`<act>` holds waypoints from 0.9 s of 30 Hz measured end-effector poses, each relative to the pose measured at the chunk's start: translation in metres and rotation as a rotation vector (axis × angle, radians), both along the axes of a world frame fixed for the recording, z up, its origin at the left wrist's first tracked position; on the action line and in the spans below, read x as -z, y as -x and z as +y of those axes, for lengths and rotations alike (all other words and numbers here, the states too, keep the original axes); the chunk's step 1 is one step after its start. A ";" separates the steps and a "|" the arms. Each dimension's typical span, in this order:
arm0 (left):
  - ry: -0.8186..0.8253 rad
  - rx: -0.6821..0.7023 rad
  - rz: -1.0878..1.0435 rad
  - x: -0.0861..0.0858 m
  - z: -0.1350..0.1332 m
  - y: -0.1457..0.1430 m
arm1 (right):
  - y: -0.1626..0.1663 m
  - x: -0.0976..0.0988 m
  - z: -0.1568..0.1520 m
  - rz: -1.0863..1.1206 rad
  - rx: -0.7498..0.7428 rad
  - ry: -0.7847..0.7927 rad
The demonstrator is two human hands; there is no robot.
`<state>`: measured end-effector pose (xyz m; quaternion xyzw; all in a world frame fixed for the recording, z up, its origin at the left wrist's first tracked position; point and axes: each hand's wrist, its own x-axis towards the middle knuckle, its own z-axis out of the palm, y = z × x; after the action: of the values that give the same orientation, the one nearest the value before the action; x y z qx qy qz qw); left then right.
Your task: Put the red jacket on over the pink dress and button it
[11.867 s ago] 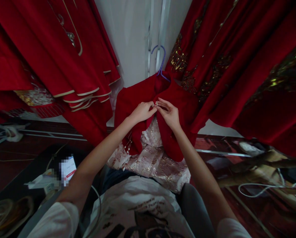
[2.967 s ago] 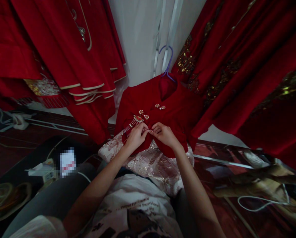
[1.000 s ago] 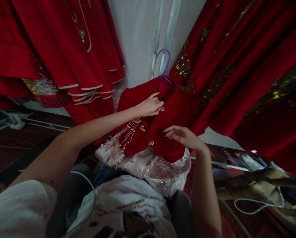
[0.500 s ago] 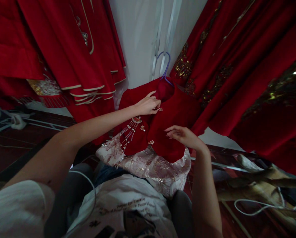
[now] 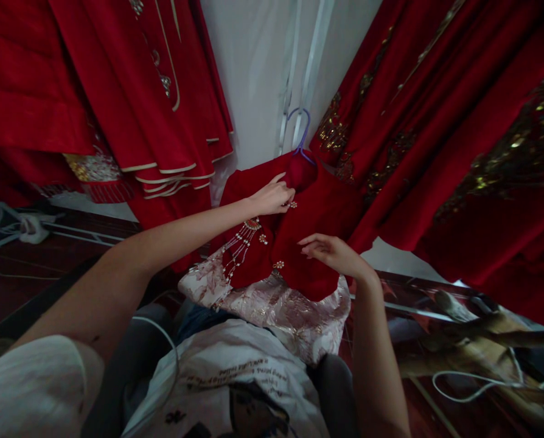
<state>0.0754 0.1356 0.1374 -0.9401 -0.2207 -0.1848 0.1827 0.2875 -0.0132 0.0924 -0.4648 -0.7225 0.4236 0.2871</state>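
Red jacket [image 5: 317, 213], fitted with purple hanger [image 5: 305, 131]; flower clasp [image 5: 292, 205], touched by left hand [image 5: 272, 197]; right hand [image 5: 330, 252], held loose at jacket front.

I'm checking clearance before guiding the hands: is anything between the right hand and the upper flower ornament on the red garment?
Nothing visible: only the red garment shows between the right hand and the upper flower ornament. The left hand is at the ornament's other side.

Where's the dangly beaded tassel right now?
In the head view, the beaded tassel lies on the red jacket, left of centre, below the left hand and beside a flower-shaped ornament.
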 end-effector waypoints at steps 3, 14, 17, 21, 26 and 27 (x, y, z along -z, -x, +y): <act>-0.024 -0.016 0.018 -0.001 -0.001 -0.001 | 0.002 -0.002 0.000 -0.017 -0.005 -0.001; -0.129 0.068 0.170 -0.015 -0.006 -0.005 | -0.005 -0.054 0.011 -0.145 -0.087 -0.130; -0.177 0.117 0.255 -0.019 -0.008 -0.005 | 0.003 -0.072 0.024 -0.157 -0.074 -0.285; -0.229 0.125 0.299 -0.020 -0.008 -0.006 | 0.030 -0.080 0.059 -0.007 0.170 -0.491; -0.248 0.121 0.304 -0.024 -0.014 -0.006 | 0.070 -0.079 0.100 0.061 0.477 -0.302; -0.238 0.115 0.310 -0.025 -0.015 -0.006 | 0.076 -0.080 0.105 0.051 0.514 -0.265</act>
<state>0.0817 0.1205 0.1628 -0.9400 -0.1127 -0.0729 0.3135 0.2119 0.0917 0.1723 -0.5804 -0.6225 0.2505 0.4613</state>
